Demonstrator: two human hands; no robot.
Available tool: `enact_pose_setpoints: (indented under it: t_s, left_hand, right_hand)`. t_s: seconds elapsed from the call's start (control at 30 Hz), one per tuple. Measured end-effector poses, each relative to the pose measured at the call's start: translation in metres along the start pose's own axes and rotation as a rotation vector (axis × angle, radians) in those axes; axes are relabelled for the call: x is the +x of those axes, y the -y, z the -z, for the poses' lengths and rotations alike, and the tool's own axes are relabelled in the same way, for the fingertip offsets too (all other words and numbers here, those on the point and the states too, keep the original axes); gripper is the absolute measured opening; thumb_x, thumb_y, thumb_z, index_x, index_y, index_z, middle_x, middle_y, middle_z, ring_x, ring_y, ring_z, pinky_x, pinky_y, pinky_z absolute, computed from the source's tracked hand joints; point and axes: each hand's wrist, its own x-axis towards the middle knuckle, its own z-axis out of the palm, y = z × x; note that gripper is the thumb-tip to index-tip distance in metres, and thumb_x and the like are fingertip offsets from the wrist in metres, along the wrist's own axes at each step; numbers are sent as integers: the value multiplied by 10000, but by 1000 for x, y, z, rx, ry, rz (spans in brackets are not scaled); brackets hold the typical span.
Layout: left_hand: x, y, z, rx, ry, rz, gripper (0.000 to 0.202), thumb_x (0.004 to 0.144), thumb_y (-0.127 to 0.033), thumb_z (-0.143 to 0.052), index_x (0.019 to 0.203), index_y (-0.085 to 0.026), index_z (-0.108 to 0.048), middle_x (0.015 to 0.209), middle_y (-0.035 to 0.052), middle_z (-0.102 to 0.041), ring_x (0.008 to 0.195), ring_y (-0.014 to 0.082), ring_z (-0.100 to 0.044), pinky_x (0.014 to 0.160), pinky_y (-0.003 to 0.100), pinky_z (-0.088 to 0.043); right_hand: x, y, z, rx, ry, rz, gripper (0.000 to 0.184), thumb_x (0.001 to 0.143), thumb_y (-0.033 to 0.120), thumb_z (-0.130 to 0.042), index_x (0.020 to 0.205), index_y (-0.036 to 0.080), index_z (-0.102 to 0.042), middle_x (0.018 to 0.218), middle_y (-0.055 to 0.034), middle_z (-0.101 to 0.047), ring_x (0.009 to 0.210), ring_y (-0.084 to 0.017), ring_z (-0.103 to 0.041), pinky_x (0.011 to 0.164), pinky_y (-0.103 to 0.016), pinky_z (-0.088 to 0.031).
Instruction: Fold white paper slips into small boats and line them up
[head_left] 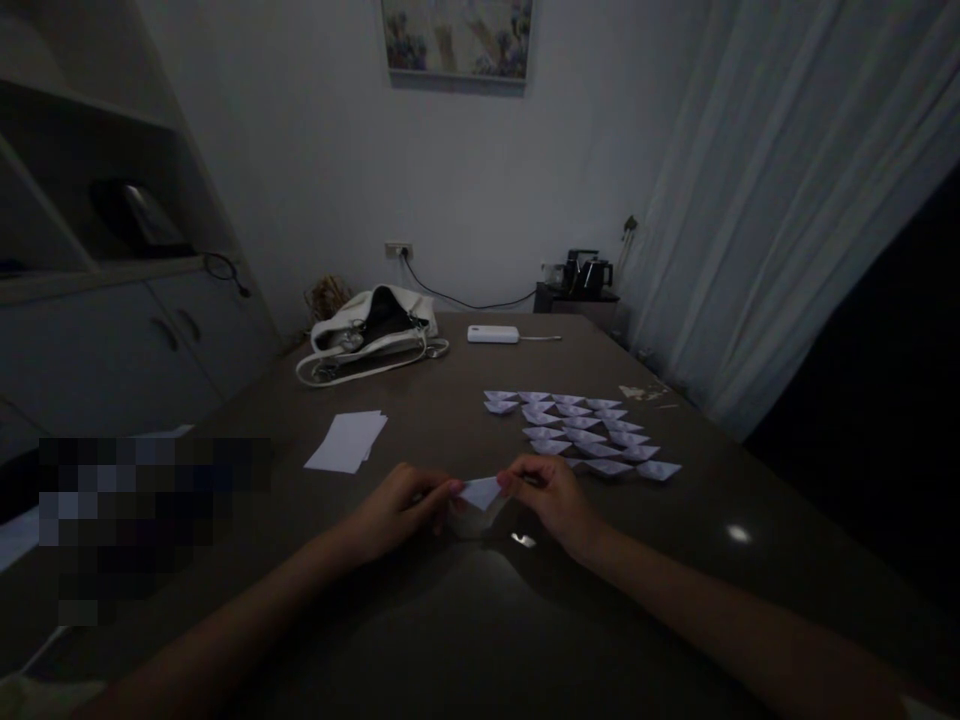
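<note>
Between my two hands is a folded piece of white paper, roughly triangular with its point downward, held just above the table. My left hand pinches its left corner between thumb and fingers. At the right corner, my right hand grips it the same way. Several folded paper boats stand in rows on the table beyond my right hand. Past my left hand lies a small stack of flat white paper sheets, slightly fanned out.
The dark glossy table stretches ahead. At its far side are a white handbag and a white power bank with a strap. Small scraps lie near the right edge. Cabinets stand left, a curtain hangs right.
</note>
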Motion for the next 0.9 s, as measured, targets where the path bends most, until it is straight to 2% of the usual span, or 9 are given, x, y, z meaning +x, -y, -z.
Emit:
enact_pose_setpoints:
  t_s: [0.3, 0.47, 0.6, 0.77, 0.83, 0.9]
  left_hand:
    - [-1, -1, 0, 92, 27, -55, 429, 946, -378, -374, 741, -110, -639, 586, 12, -594, 536, 114, -532, 512, 195, -367]
    - [-2, -7, -4, 171, 50, -163, 330, 935, -363, -431, 823, -134, -641, 724, 29, -617, 669, 136, -550, 609, 218, -388]
    - [-4, -10, -6, 173, 90, -236, 330, 954, -286, -388, 762, -139, -614, 742, 42, -603, 704, 143, -545, 659, 233, -397]
    - [-5, -10, -5, 108, 84, -185, 379, 946, -322, -405, 692, -135, -616, 709, 33, -580, 664, 131, -538, 627, 217, -397]
    - [-4, -9, -5, 46, 73, -116, 390, 937, -358, -417, 703, -134, -633, 700, 26, -584, 655, 133, -536, 616, 218, -399]
    - [-3, -7, -6, -81, 24, -5, 380, 931, -395, -416, 798, -141, -665, 745, 28, -626, 699, 148, -553, 639, 227, -415]
  right_hand:
    - [-2, 2, -1, -40, 16, 41, 292, 736, 422, -681, 612, 166, -615, 585, 5, -565, 569, -120, -503, 554, -240, -392]
    - [-8, 4, -8, -121, 70, 140, 272, 759, 395, -671, 616, 166, -642, 589, 1, -566, 573, -117, -495, 542, -231, -376]
    - [-12, 6, -12, -139, 115, 147, 301, 771, 420, -659, 622, 159, -661, 589, 1, -549, 546, -105, -475, 513, -224, -354]
    - [-12, 7, -13, -131, 109, 146, 307, 768, 431, -660, 622, 162, -664, 584, 0, -563, 548, -107, -487, 521, -222, -366]
    - [-11, 6, -12, -106, 103, 120, 304, 776, 432, -651, 637, 162, -666, 576, 3, -566, 533, -103, -485, 507, -217, -364]
    - [-9, 6, -9, -81, 90, 79, 305, 784, 435, -640, 653, 161, -664, 554, 13, -552, 492, -92, -461, 469, -208, -342]
